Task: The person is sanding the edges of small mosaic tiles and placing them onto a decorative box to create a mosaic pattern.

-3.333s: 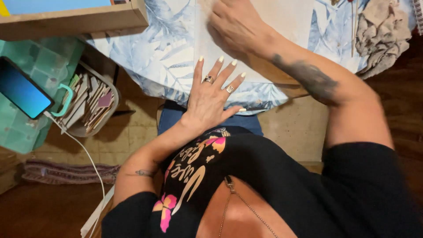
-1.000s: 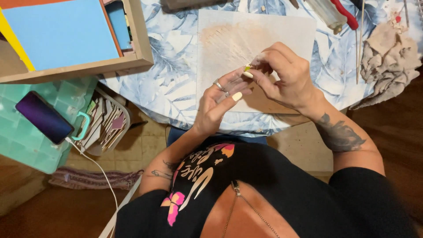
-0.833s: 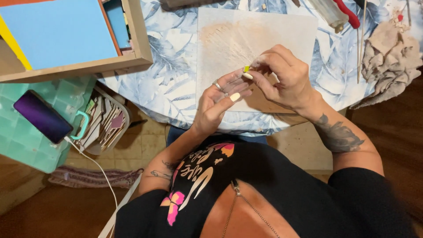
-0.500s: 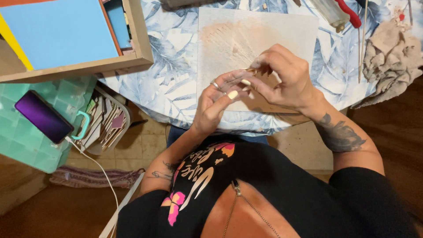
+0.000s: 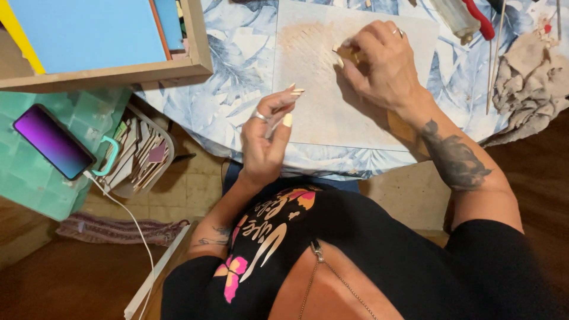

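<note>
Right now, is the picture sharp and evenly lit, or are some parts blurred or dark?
Head view: the right hand and pale sheet are sharp and evenly lit; the left hand is slightly soft; the floor at the lower left is dim; the phone screen shows a purple sheen; wide-angle bending appears at the edges.

Board on the table, tray left, rag right, phone far left.
</note>
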